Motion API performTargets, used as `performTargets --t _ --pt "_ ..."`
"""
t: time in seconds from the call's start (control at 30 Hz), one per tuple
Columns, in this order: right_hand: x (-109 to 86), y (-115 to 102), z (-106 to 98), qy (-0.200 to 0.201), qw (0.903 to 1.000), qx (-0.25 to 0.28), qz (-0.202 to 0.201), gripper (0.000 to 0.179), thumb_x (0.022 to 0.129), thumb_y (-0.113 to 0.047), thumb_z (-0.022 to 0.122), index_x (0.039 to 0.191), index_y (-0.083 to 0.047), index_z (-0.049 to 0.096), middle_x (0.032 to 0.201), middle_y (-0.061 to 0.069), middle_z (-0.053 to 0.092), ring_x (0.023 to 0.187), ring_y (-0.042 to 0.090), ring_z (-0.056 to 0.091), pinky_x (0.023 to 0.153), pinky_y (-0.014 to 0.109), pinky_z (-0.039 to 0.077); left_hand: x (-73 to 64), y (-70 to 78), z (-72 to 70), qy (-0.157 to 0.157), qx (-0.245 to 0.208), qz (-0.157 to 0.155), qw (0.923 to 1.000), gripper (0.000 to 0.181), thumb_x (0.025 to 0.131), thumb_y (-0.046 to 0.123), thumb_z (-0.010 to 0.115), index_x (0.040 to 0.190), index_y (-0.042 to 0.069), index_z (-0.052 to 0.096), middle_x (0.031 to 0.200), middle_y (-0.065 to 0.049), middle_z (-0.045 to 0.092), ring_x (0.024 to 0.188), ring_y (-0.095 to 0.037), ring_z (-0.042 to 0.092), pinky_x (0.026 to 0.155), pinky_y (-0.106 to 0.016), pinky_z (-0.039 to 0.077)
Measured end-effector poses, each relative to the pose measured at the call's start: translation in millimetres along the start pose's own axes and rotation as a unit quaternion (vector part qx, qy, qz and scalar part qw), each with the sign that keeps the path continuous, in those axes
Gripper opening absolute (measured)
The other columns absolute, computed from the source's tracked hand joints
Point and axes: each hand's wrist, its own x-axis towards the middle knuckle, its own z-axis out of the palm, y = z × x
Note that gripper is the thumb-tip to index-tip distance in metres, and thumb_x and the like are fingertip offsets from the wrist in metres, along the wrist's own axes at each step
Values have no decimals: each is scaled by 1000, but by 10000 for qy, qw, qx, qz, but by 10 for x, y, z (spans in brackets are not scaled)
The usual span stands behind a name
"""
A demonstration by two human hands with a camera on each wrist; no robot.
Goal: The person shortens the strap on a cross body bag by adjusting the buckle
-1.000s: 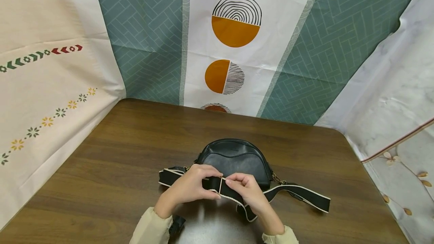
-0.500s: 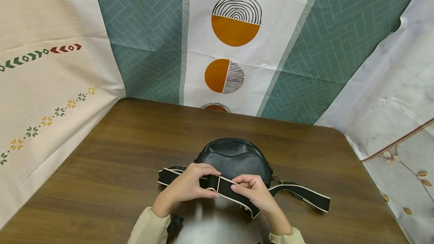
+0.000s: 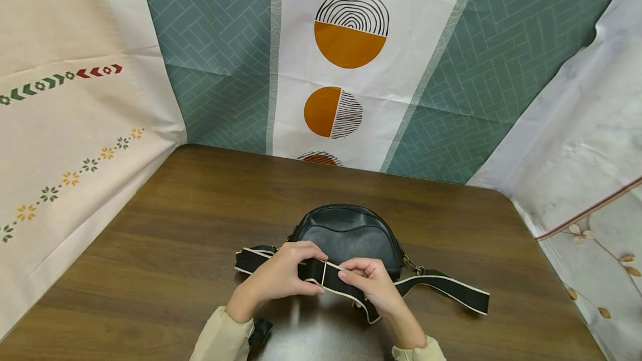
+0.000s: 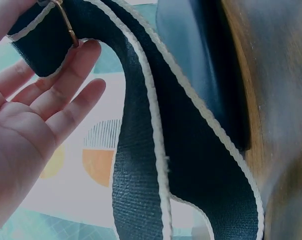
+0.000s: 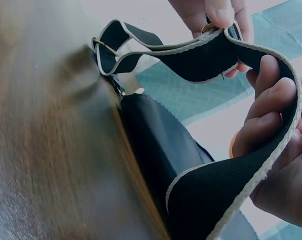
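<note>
A black bag strap with cream edging (image 3: 346,283) is stretched between both hands, in front of a black half-round handbag (image 3: 346,244) on the table. My left hand (image 3: 286,274) pinches the strap by its thin gold-coloured slider buckle (image 3: 324,273), thumb at the lower edge and fingers at the upper. To the right of the buckle, my right hand (image 3: 373,284) holds the strap between thumb and fingers. In the right wrist view the strap (image 5: 261,170) runs over the curled fingers and droops in a loop. The left wrist view shows two strap lengths (image 4: 141,150) hanging beside the left hand.
A chain link (image 3: 412,264) joins the bag's right end to a strap length lying on the brown wooden table (image 3: 200,210). A small black object (image 3: 259,332) lies by the left sleeve. Patterned cloths (image 3: 220,60) hang around the table's back and sides.
My right hand has slid a little right along the strap, away from the buckle, then edged slightly back left. The left hand keeps nearly the same place, and the bag has not moved.
</note>
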Motion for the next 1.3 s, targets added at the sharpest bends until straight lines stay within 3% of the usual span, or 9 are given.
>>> performTargets --t 0.37,0.6,0.73,0.9,1.13,1.3 --pt "59 -2 112 172 9998 -40 133 28 85 0 55 92 26 48 70 -5 64 48 3 52 35 15 37 24 66 21 -130 147 87 9998 40 63 17 78 98 3 64 94 2 61 89 -8 55 81 -22 42" --pt "68 -8 135 187 9995 -210 174 26 86 -2 55 90 23 50 67 -6 63 45 4 49 37 16 38 15 56 15 -8 300 194 9994 42 61 20 81 96 2 66 92 0 63 87 -8 57 79 -23 43" --pt "54 -13 100 126 9992 -306 243 26 87 -4 54 89 22 52 66 -4 62 44 6 51 39 19 42 7 48 1 67 306 275 9991 42 60 21 82 95 3 67 91 0 63 86 -8 58 78 -24 44" --pt "2 -19 1 -40 9991 -383 169 25 88 -3 52 86 22 52 66 -2 62 45 8 55 43 23 46 -10 48 -34 94 142 127 9998 42 61 21 82 97 4 67 93 1 63 86 -8 57 77 -25 44" --pt "-56 -41 -124 -420 9980 -473 -19 19 86 1 52 85 20 52 62 -4 59 46 6 52 42 21 44 -17 46 -60 13 100 -19 9999 43 62 21 81 99 3 67 95 1 63 88 -9 57 79 -28 44" --pt "-74 -33 -169 -453 9974 -558 -36 18 85 1 54 85 19 53 63 -4 59 45 5 51 41 20 42 -18 40 -56 -38 77 -89 9999 43 63 21 81 100 3 66 95 1 63 89 -10 57 79 -30 44"
